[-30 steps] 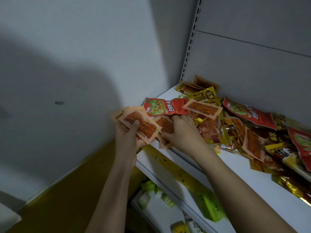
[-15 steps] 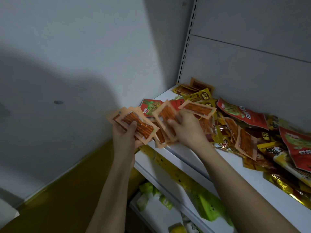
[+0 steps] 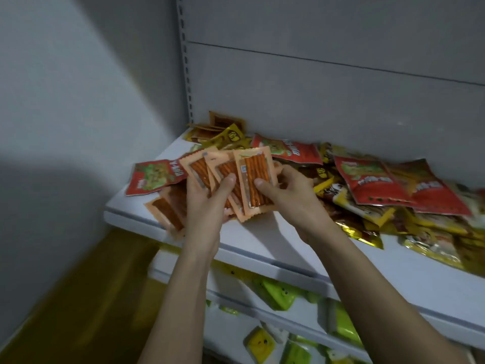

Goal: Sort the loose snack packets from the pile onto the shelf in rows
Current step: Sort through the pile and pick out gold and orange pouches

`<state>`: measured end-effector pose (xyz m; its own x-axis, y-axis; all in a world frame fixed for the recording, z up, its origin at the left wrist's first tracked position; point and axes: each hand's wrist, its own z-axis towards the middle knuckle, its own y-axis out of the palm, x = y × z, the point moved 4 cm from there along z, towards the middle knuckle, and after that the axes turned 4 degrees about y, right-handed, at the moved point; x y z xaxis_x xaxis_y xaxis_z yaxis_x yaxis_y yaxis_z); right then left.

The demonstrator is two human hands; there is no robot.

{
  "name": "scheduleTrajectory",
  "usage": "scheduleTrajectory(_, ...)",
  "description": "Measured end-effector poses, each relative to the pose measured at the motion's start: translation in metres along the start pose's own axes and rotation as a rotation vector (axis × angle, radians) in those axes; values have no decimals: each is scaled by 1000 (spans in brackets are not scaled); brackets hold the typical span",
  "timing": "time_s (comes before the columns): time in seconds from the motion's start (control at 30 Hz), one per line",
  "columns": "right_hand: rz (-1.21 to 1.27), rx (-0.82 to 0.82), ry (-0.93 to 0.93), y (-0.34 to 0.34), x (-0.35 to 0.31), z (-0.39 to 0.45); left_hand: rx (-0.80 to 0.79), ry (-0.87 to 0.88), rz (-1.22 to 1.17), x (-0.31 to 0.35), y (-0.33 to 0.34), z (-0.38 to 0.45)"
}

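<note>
Both my hands hold a fan of orange snack packets over the shelf's left end.

My left hand (image 3: 207,203) grips the fanned orange packets (image 3: 225,174) with its thumb across their fronts, while my right hand (image 3: 286,195) pinches the front packet (image 3: 256,179) by its edge, thumb on its face. The loose pile (image 3: 367,185) of red and yellow packets lies on the white shelf (image 3: 262,237), against the back panel.
</note>
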<state>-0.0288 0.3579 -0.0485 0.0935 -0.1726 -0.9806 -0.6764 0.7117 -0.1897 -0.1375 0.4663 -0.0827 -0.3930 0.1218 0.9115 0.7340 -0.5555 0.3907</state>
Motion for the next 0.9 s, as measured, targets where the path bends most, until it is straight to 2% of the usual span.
scheduleTrajectory(0.13, 86, 109, 77, -61, 18, -23, -192, -124, -35, -24, 60, -16)
scheduleTrajectory(0.43, 332, 567, 52, -202, 63, -117, -516, -124, -42, -51, 204, -102)
scheduleTrajectory(0.67, 244, 730, 55, -343, 92, -228, -672, -185, -2, -92, 336, -222)
scheduleTrajectory(0.83, 258, 916, 61, -451, 105, -325, -885, -267, 18, -107, 441, -318)
scheduleTrajectory(0.9, 259, 994, 74, -488, 110, -359, -974, -358, 12, -110, 477, -354)
